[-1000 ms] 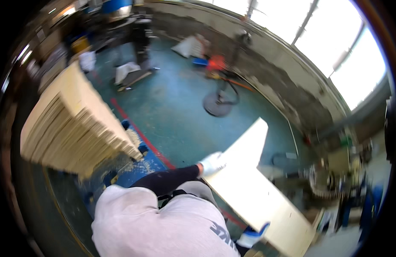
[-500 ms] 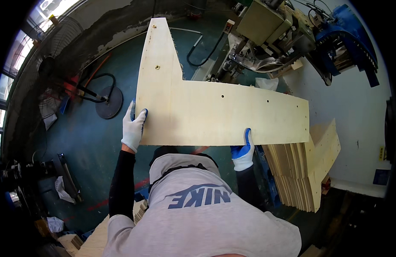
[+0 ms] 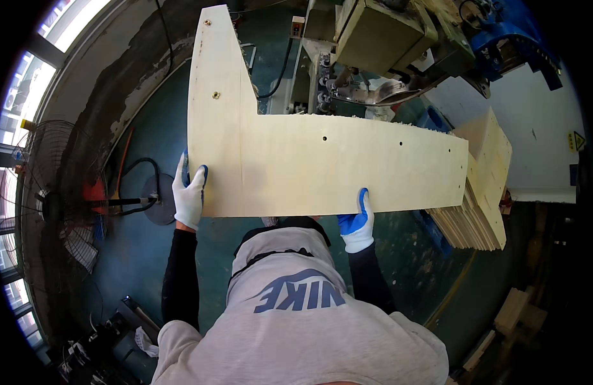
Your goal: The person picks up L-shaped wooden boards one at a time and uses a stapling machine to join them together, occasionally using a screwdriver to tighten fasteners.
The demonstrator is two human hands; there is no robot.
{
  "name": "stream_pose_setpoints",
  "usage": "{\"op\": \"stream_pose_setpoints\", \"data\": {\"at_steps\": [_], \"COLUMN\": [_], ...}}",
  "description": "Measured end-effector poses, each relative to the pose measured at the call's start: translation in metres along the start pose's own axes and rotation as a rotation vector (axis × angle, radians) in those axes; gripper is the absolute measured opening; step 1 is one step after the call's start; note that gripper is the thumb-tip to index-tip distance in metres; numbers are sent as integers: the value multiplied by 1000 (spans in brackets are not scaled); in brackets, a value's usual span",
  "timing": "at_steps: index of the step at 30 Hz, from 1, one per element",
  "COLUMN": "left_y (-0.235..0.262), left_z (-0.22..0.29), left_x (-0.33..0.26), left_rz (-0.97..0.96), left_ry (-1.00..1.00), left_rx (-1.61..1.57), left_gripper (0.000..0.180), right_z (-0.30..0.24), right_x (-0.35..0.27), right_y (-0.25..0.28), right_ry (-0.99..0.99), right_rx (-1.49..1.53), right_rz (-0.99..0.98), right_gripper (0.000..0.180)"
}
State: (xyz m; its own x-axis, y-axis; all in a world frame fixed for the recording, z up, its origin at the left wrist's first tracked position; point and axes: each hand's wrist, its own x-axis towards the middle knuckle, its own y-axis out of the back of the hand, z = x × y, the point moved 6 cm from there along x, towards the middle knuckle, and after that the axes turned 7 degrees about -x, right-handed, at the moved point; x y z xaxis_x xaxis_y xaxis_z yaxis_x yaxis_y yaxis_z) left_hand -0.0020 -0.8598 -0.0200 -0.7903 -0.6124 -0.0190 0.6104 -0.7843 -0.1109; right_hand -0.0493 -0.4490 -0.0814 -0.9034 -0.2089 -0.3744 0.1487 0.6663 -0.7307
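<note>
Plywood panel (image 3: pixel 296 160): pale, L-shaped, smooth, with small drilled holes; held flat in front of the chest.
Left hand (image 3: pixel 188 196): white glove, fingers curled around the panel's near left corner.
Right hand (image 3: pixel 357 221): blue-palmed glove, clamped on the near long edge.
Stack of panels (image 3: pixel 482 192): same wood, beyond the panel's right end.
Floor (image 3: pixel 136 256): teal, worn.
Machine (image 3: pixel 386 45): grey-green metal, behind the panel.
Fan (image 3: pixel 59 205): wire-caged, far left.
</note>
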Motion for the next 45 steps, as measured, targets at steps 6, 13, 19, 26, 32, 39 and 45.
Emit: {"op": "stream_pose_setpoints", "data": {"at_steps": [6, 13, 19, 26, 32, 39, 45], "left_y": [2, 2, 11, 19, 40, 46, 24], "left_z": [-3, 10, 13, 3, -26, -21, -14], "left_x": [27, 49, 58, 46, 25, 26, 21], "left_rz": [-80, -115, -123, -113, -97, -90, -96], "left_ry": [60, 93, 71, 121, 214, 197, 150], "left_rx": [4, 9, -6, 22, 88, 50, 1], "left_gripper": [55, 56, 57, 60, 60, 60, 58], "right_z": [5, 11, 18, 34, 67, 69, 27], "right_x": [5, 24, 36, 26, 5, 9, 41], "right_y": [-17, -26, -32, -22, 4, 2, -10], "right_ry": [28, 6, -16, -80, -200, -193, -64], "right_rx": [5, 32, 60, 33, 109, 80, -25], "right_rz": [110, 186, 169, 154, 184, 187, 169], "right_gripper": [45, 42, 40, 43, 38, 42, 46]}}
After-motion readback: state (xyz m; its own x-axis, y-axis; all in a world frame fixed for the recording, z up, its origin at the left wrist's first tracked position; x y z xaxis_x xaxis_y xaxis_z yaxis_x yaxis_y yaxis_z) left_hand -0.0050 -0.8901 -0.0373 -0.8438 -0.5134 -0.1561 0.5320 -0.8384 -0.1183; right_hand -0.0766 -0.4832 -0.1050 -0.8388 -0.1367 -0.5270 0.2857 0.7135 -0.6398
